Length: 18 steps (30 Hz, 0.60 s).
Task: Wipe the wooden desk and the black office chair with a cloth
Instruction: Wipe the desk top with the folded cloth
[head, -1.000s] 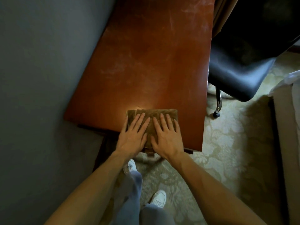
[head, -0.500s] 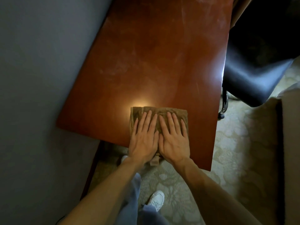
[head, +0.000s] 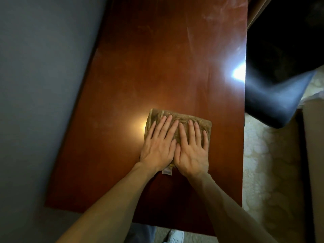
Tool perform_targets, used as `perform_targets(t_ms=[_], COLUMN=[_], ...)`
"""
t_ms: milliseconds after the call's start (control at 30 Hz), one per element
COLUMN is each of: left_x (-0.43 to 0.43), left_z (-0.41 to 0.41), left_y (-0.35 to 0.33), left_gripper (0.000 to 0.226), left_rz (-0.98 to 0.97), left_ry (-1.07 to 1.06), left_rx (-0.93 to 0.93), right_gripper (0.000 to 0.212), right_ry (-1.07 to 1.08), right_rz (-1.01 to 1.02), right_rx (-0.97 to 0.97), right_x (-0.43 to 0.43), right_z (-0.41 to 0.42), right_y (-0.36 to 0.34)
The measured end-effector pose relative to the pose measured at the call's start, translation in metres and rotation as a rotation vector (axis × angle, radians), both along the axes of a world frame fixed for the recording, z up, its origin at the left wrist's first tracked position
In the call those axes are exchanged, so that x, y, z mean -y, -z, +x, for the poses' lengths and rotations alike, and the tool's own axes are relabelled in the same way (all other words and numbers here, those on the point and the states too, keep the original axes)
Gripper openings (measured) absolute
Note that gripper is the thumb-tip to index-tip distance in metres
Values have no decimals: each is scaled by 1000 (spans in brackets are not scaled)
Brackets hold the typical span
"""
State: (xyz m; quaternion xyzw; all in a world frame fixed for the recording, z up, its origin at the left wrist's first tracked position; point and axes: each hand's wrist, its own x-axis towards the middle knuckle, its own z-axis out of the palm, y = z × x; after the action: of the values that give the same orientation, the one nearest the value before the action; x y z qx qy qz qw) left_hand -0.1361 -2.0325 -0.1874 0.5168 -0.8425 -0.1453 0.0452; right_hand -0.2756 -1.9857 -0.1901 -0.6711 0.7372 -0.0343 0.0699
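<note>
Cloth (head: 185,118), brown and folded, flat on the wooden desk (head: 166,67), toward the near half. Pressed down by left hand (head: 158,144) and right hand (head: 192,148), side by side, fingers straight and spread, gripping nothing. Black office chair (head: 273,95) just beside the desk's right edge.

A grey-blue wall (head: 43,85) stands left, pale patterned carpet (head: 263,163) right, perhaps beside a bed (head: 313,155).
</note>
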Motion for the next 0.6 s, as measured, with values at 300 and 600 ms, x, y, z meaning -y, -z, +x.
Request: perform_targets(t_ms=[300, 600], left_x=[103, 178], left_z=[-33, -62], left_y=[2, 1], left_gripper=[63, 63], left_rz=[-31, -71], left_ry=[34, 41], left_rx=[-49, -72], right_gripper=[68, 67], right_ry=[53, 50], right_rz=[-44, -82], right_rx=[0, -9], right_x=[96, 173], right_z=[-32, -62], right_y=[3, 5])
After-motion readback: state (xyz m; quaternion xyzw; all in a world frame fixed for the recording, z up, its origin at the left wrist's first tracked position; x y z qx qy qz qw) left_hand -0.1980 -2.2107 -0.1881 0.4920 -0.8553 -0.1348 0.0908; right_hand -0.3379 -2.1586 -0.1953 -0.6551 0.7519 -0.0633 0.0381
